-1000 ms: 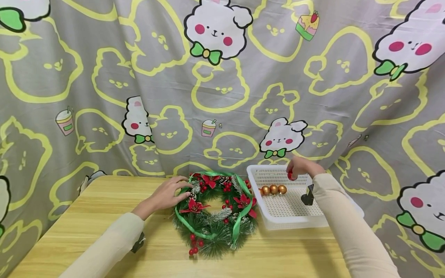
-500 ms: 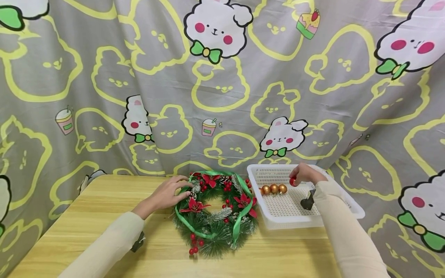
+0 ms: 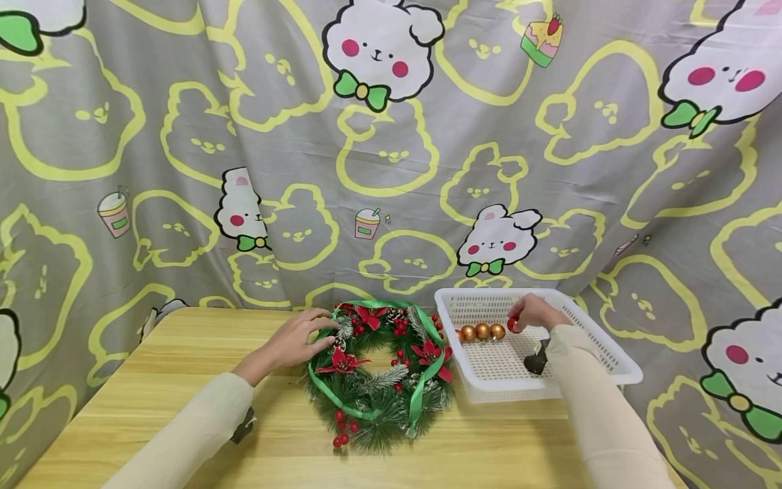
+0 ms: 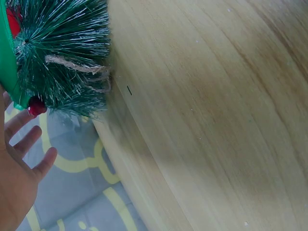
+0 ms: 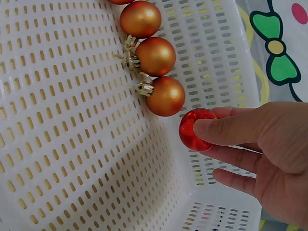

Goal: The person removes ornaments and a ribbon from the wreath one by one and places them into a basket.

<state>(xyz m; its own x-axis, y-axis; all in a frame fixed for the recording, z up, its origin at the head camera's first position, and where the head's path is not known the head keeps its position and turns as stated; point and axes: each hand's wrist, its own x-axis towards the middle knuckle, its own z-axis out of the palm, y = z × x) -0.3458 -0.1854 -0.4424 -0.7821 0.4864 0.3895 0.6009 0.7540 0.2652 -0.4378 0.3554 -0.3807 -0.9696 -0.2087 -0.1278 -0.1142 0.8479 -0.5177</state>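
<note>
My R hand (image 5: 274, 149) is inside the white plastic basket (image 3: 510, 392), pinching a shiny red ball (image 5: 193, 139) btwn thumb and fingertips; the thumb lies across the near face, the lower fingers stretch out below; the arm in its cream sleeve (image 3: 605, 414) slants fwd from bottom R. My L hand (image 3: 293, 341) is well apart from it, palm down, fingers spread and slightly bent at the L edge of the round green wreath (image 3: 394, 404), which lies on the wood-grain table (image 3: 140, 394) L of the basket; it's gripping nothing, & I can't tell how firmly the fingertips touch.

In the L wrist view most of that hand & the wreath are cut off; in the R wrist view the top ball of the row of matte gold balls (image 5: 155, 57) is cropped; can't tell if the red ball touches the basket wall; the dark object (image 3: 536, 360) by my R wrist is partly hidden, hard to ID.

Balls are smooth & round, w/ crinkly gold caps; basket's rectangular, w/ slotted floor & sides; wreath has bristly needles, a glossy green ribbon (image 3: 418, 401), red poinsettias (image 3: 341, 363), round red berries (image 3: 337, 441) & rough twine (image 4: 72, 64).
</note>
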